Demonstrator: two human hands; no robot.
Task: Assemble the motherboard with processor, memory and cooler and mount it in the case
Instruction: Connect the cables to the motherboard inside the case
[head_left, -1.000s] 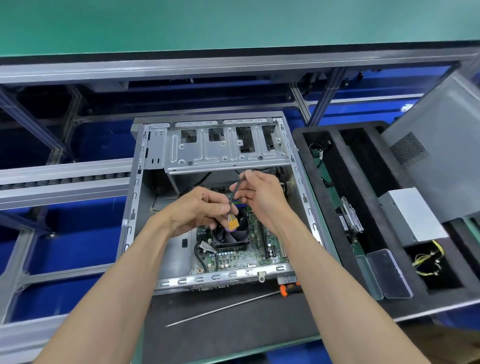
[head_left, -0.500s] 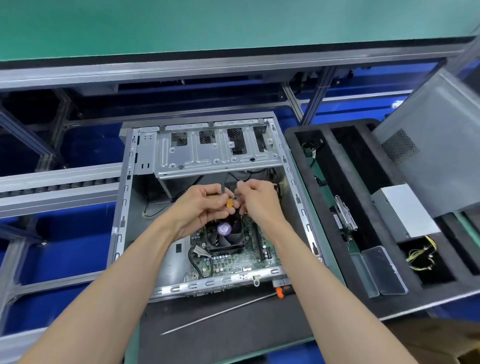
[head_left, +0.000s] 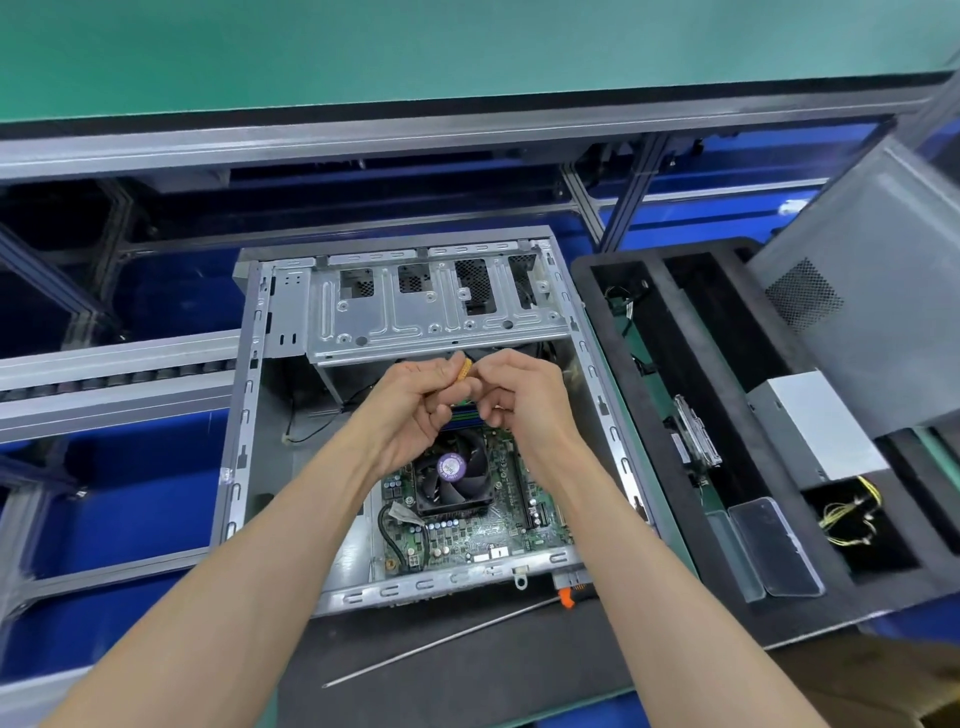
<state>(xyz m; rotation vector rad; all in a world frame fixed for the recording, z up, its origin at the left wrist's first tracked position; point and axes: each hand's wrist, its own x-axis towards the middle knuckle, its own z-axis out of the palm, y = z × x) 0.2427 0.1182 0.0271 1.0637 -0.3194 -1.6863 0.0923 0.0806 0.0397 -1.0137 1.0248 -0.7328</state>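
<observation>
- Both hands are meeting above the open grey sheet-metal computer case (head_left: 244, 415), just under its perforated metal drive cage (head_left: 431, 317), and they are sharing a small orange plastic cable connector (head_left: 464, 370).
- The left hand (head_left: 410, 410) is curling its fingers and pinching the connector from the left; the right hand (head_left: 519, 400) is curling in from the right, fingertips touching the same piece, though whether it is truly gripping it or only steadying it cannot be told.
- The connector is standing between the two thumbs, its long axis tilted slightly off upright, and its cable is hidden behind the fingers.
- The green motherboard (head_left: 493, 525) is lying flat inside the case, directly below and nearer than the hands, so the plug is probably going to travel downward; neither hand is clearly closer to it.
- The black finned cooler fan with a purple hub sticker (head_left: 453, 475) is sitting on the board, just beneath the wrists.
- The black foam parts tray (head_left: 675, 415), just beside the case on the right, is holding a silver power supply box (head_left: 810, 426) with yellow wires (head_left: 852, 512) in the next pocket, plus a clear plastic lid (head_left: 774, 545).
- A long thin metal screwdriver with an orange collar (head_left: 452, 639) is lying on the black mat in front of the case.
</observation>
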